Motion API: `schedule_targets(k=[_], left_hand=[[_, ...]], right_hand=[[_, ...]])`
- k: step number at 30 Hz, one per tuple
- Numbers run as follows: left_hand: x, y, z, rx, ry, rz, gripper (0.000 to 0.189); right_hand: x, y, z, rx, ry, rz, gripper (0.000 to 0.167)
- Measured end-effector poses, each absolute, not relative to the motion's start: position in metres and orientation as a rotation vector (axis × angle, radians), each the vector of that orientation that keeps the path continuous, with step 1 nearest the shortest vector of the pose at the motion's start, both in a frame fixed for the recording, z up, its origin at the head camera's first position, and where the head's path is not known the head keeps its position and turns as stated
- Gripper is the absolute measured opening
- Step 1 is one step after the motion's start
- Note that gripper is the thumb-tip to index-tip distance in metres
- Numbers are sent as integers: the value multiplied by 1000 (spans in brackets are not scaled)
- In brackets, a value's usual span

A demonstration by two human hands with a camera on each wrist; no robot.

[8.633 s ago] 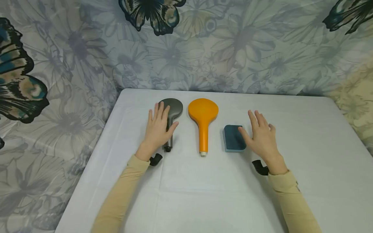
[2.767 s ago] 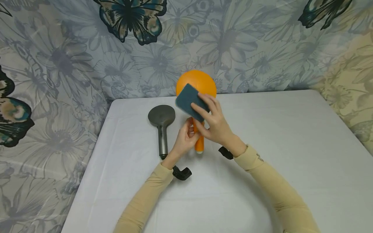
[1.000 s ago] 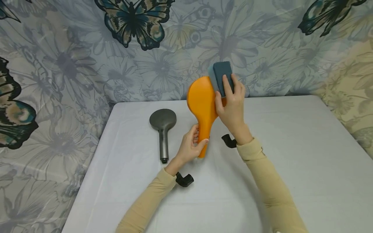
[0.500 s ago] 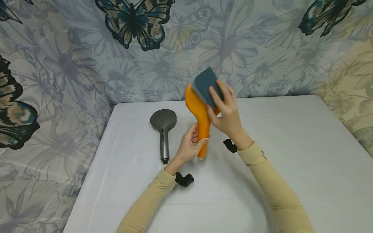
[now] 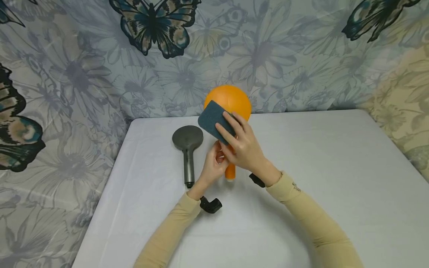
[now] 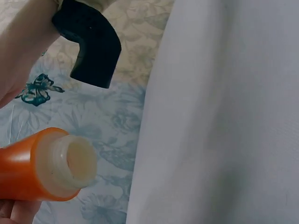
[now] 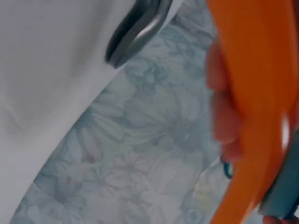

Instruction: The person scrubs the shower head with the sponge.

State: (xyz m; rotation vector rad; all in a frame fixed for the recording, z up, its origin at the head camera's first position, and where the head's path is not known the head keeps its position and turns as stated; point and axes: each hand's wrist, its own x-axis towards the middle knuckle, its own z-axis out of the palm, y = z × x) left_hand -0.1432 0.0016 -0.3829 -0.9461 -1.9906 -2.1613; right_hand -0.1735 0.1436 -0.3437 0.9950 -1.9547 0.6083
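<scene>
An orange hand shower head (image 5: 231, 97) is raised off the table, its round head up. My left hand (image 5: 211, 166) grips its handle; in the left wrist view the pale threaded end (image 6: 77, 161) of the handle shows. My right hand (image 5: 246, 147) holds a blue-grey sponge (image 5: 212, 120) by its edge, over the lower part of the round head and the neck. From the right wrist, the sponge (image 7: 286, 179) lies against the orange body (image 7: 261, 88). A grey hand shower head (image 5: 188, 138) rests on the table to the left.
The white-covered table (image 5: 301, 178) stretches to either side and toward the person. Behind and left of it hangs a fabric (image 5: 187, 74) printed with flowers and butterflies. A black wrist mount (image 5: 211, 205) sits under the left wrist.
Both hands, first open over the table, now hold the lifted orange shower head and the sponge. In the last second the sponge has moved down and left, and the shower head has turned.
</scene>
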Motion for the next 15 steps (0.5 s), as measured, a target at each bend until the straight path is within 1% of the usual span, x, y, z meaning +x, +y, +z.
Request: schedule_targets(k=[2,6,9,12,15], left_hand=[[-147,2,-387,-970,-1952,-2239,44],[-153,0,-394,-1017,-1861,-2404,44],[-154,-2,-395,-1005,-1808,-2516,42],[-155,-5,-393,-968,-1749,-2670,41],[-157,-8,-390,-931,-1660,-2820,39]], right_hand=[[-178,149,-342,962,-1929,657,48],[-194,169,-335,755,-1903,773,46],[-201,179,-334,631,-1910,793,46],[-199,178,-336,652,-1901,798,49],[-191,174,-341,818,-1903,764,53]])
